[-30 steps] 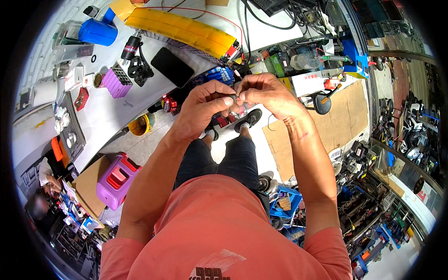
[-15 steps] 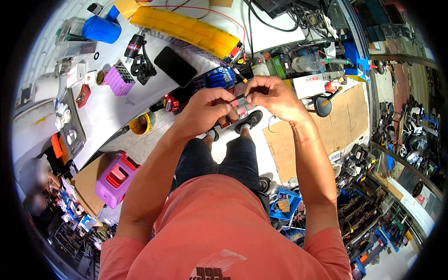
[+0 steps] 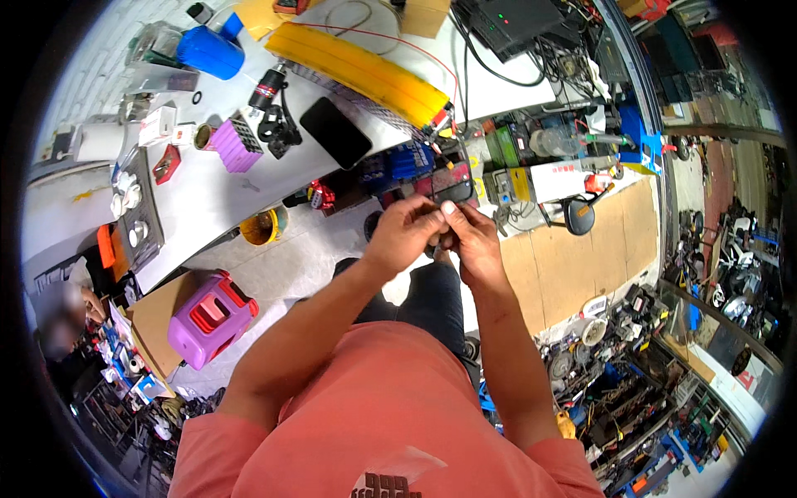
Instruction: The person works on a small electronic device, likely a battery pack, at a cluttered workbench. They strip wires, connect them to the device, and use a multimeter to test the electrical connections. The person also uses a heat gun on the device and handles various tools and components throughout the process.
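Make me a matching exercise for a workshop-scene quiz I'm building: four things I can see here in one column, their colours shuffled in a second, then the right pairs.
Things:
1. stool
2. long flat block on the bench
3. jug
4. phone

Colours:
A. blue
B. black
C. purple with a pink inset
D. yellow

Pairs: 1-C, 2-D, 3-A, 4-B

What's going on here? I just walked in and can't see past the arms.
A person in a salmon shirt stands over a cluttered white workbench, both hands together. The left hand and right hand pinch a small dark part between the fingertips; what it is cannot be told. A black phone lies on the bench.
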The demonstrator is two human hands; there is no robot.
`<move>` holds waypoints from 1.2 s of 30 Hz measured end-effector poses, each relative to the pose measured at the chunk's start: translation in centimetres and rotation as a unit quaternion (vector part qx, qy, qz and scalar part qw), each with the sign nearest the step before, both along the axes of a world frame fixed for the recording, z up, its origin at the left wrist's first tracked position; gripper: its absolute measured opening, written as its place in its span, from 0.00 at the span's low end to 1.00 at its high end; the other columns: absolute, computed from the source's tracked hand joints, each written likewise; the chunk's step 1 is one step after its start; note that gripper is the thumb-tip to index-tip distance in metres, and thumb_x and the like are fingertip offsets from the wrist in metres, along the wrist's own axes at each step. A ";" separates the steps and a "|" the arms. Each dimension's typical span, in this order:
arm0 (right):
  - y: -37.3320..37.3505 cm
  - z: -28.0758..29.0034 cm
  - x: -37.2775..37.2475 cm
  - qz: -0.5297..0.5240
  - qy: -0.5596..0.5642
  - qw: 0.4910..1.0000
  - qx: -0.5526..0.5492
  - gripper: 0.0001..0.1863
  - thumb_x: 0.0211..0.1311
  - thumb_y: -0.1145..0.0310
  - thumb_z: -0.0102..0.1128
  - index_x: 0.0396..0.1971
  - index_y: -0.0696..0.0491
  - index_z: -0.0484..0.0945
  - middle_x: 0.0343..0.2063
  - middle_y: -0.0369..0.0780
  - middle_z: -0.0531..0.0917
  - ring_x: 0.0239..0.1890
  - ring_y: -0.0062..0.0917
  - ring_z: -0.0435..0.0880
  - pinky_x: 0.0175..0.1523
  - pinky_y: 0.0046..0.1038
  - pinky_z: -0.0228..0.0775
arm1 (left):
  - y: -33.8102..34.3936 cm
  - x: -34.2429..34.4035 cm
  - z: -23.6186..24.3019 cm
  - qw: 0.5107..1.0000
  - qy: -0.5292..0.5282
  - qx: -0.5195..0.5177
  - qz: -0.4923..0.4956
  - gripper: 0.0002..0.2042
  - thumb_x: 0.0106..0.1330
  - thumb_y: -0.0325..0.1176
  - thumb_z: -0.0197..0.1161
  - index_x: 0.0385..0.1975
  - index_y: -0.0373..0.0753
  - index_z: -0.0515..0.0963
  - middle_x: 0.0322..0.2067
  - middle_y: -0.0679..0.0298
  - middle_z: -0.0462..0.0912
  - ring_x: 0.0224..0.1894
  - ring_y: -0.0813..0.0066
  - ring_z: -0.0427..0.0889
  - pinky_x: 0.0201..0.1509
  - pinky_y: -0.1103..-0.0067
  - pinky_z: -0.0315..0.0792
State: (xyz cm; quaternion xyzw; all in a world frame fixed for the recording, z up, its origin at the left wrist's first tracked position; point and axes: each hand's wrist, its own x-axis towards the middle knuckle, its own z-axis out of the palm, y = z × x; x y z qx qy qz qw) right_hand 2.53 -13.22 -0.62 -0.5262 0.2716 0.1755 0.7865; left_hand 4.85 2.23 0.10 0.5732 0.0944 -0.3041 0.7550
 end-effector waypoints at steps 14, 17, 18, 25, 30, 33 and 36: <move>2.3 -1.5 0.7 -0.155 -0.092 0.983 0.031 0.17 0.72 0.61 0.67 0.24 0.50 0.73 0.18 0.31 0.76 0.18 0.14 0.69 0.22 0.21 0.62 | -1.0 -0.1 -0.5 0.989 -0.096 0.108 -0.014 0.12 0.73 0.35 0.67 0.39 0.30 0.81 0.30 0.66 0.82 0.32 0.82 0.77 0.37 0.79 0.74; 1.9 -1.1 2.1 -0.182 -0.107 0.977 -0.019 0.15 0.73 0.61 0.66 0.26 0.50 0.74 0.21 0.31 0.77 0.22 0.14 0.70 0.26 0.21 0.62 | -2.4 -1.8 -0.3 0.990 -0.110 0.055 0.072 0.08 0.72 0.29 0.67 0.44 0.31 0.81 0.37 0.66 0.84 0.38 0.83 0.80 0.44 0.81 0.77; 1.6 -0.9 2.4 -0.164 -0.110 0.980 -0.020 0.15 0.73 0.62 0.66 0.27 0.51 0.76 0.22 0.30 0.77 0.22 0.14 0.70 0.27 0.21 0.62 | -2.7 -2.0 -0.4 0.989 -0.095 0.023 0.110 0.08 0.72 0.27 0.66 0.46 0.32 0.81 0.38 0.66 0.85 0.39 0.82 0.81 0.45 0.81 0.77; -1.7 1.9 4.0 -0.130 0.027 0.990 0.054 0.16 0.73 0.56 0.60 0.32 0.54 0.77 0.21 0.33 0.74 0.21 0.22 0.71 0.29 0.25 0.62 | -0.3 -0.3 -2.7 0.995 -0.002 0.019 0.098 0.06 0.68 0.26 0.64 0.41 0.33 0.83 0.31 0.64 0.87 0.35 0.79 0.83 0.40 0.80 0.76; -5.5 -0.2 0.0 -0.101 0.052 0.990 -0.080 0.11 0.70 0.63 0.62 0.37 0.56 0.83 0.24 0.35 0.81 0.20 0.17 0.74 0.25 0.20 0.65 | 3.0 -1.3 -8.8 0.913 -0.193 0.357 0.030 0.07 0.70 0.32 0.63 0.43 0.41 0.84 0.38 0.59 0.84 0.39 0.62 0.81 0.46 0.69 0.76; -6.7 -0.3 -2.2 -0.104 0.056 0.986 -0.117 0.12 0.69 0.66 0.63 0.41 0.60 0.84 0.26 0.35 0.82 0.21 0.17 0.74 0.26 0.20 0.66 | 5.9 -2.7 -11.3 0.806 -0.242 0.536 -0.065 0.10 0.68 0.38 0.63 0.44 0.43 0.85 0.50 0.55 0.83 0.53 0.43 0.81 0.56 0.57 0.76; -7.3 0.2 -3.3 -0.112 0.052 0.985 -0.120 0.10 0.70 0.68 0.63 0.41 0.59 0.84 0.27 0.35 0.83 0.22 0.17 0.75 0.27 0.19 0.67 | 8.0 -3.1 -13.9 0.836 -0.120 0.534 -0.044 0.11 0.68 0.39 0.62 0.44 0.43 0.85 0.47 0.53 0.85 0.52 0.44 0.83 0.57 0.58 0.77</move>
